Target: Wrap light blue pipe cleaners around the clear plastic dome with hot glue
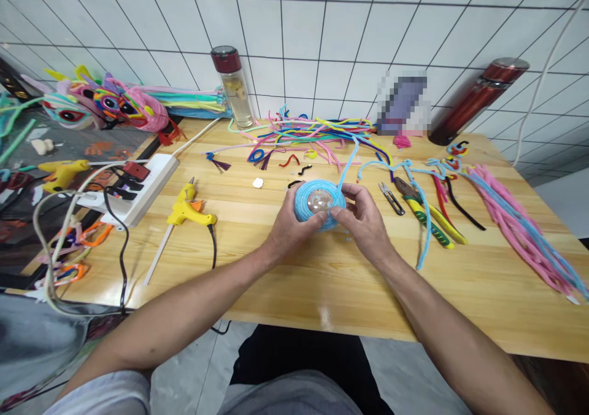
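Between my hands, just over the table's middle, is a round form wound with blue pipe cleaner (302,204). A clear, shiny dome (319,201) shows at its centre, uncovered by the coils. My left hand (297,221) wraps the left side, thumb pressed on the front of the coils. On the right, my right hand (363,215) pinches the coil's edge with thumb and fingers, close to where a loose blue strand (348,168) rises from it. The undersides of both hands' fingers are hidden.
A yellow glue gun (189,207) lies left, near a white power strip (151,188). Thread snips (391,199) and green-yellow pliers (426,218) lie right. Pipe cleaners (317,131) pile at the back, by a glass bottle (235,89). A red flask (478,102) stands back right.
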A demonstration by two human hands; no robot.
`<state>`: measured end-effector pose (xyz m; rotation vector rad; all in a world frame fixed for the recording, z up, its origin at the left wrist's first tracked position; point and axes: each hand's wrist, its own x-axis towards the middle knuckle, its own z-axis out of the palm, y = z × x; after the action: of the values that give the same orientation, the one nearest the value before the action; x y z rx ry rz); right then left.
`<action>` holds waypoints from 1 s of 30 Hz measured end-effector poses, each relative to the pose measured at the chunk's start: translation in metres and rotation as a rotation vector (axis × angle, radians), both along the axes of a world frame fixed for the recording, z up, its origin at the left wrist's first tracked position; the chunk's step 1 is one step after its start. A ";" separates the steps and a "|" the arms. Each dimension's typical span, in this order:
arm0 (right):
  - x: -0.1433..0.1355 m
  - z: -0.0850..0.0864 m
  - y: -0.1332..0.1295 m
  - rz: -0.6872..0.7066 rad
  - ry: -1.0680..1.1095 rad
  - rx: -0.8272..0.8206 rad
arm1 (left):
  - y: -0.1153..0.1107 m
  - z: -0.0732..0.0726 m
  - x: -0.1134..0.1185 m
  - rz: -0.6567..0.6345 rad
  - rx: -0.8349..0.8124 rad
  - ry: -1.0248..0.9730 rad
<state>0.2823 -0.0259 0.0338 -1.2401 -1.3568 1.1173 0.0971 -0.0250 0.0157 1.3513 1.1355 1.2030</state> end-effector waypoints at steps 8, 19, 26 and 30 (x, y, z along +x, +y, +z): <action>0.004 0.000 0.001 0.030 0.039 0.014 | 0.001 -0.002 0.000 0.004 0.004 0.003; 0.001 0.001 0.001 0.004 0.001 0.002 | 0.001 0.001 0.001 -0.003 0.012 -0.004; 0.001 -0.001 0.001 -0.006 -0.030 0.013 | 0.001 0.002 0.001 0.002 -0.002 -0.011; 0.003 -0.002 0.002 -0.001 -0.011 0.024 | 0.002 0.001 0.000 -0.002 0.001 -0.014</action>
<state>0.2852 -0.0243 0.0316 -1.2315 -1.3742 1.0924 0.0974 -0.0233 0.0164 1.3424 1.1236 1.2100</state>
